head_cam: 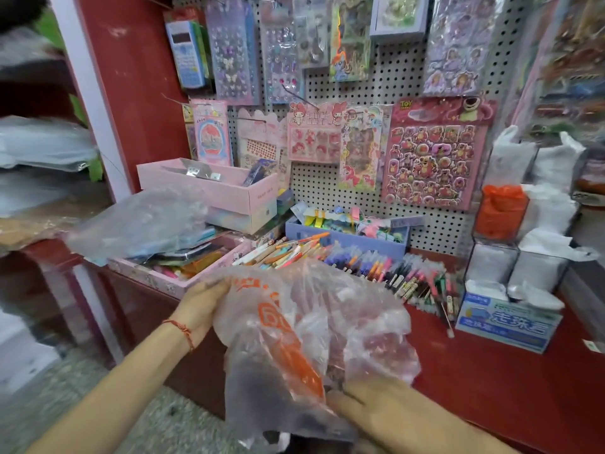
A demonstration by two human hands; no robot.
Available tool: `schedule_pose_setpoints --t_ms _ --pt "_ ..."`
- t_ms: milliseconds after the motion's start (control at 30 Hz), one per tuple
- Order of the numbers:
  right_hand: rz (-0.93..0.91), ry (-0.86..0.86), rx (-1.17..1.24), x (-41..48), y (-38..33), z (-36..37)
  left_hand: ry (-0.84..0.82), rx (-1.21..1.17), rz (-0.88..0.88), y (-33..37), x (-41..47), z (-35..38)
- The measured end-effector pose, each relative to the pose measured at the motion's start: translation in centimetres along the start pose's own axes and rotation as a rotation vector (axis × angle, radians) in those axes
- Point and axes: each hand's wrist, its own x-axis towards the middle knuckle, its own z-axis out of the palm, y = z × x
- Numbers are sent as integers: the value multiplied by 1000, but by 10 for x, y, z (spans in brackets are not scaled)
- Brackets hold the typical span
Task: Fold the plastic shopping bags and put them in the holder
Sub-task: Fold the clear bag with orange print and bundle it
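We hold a crumpled clear bag with orange print (288,326) in front of us, above the front edge of the red counter (491,381). Our left hand (203,306) grips its upper left edge, the fingers tucked into the plastic. Our right hand (376,411) lies against the bag's lower part. We cannot tell whether its fingers curl round the plastic or only press on it. The bottom of the bag hangs past the counter's edge, over the speckled floor (98,411).

The clear holder (491,260) stands at the right end of the counter, well apart from the bag. One upper compartment holds orange bags (501,211), and white bags (550,208) fill the ones beside it. A blue tissue box (504,322) sits just in front of the holder. A bare strip of counter lies between our bag and that box.

Behind the bag, loose pens (360,263) spread along the counter up to the pegboard (409,83). To the left, a second clear bag (137,221) lies over a pink tray (170,283) at the counter's left corner.
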Motion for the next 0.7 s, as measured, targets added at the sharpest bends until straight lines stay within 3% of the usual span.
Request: schedule_pose_setpoints --t_ms 33,67,100,133,167,233,467,600,700 --pt "-159 45 313 5 -2 -5 -18 16 21 1 1 -2" --pt "34 35 610 9 0 -22 -40 37 40 2 1 -3" --pt "331 -66 736 12 2 -43 -59 51 57 5 0 -4" --pt "522 -22 886 14 -3 -44 -65 57 75 6 0 -5" --pt "792 187 834 6 8 -45 -68 56 101 7 0 -6" --pt "1010 315 702 0 27 -53 -73 85 151 8 -2 -6" --pt "1049 -142 474 42 30 -6 -32 138 192 1 -4 -4" --pt "994 -132 413 51 40 3 -5 145 184 -4 -3 -9" --pt "1036 -26 531 48 46 -1 51 169 196 -9 -1 -16"
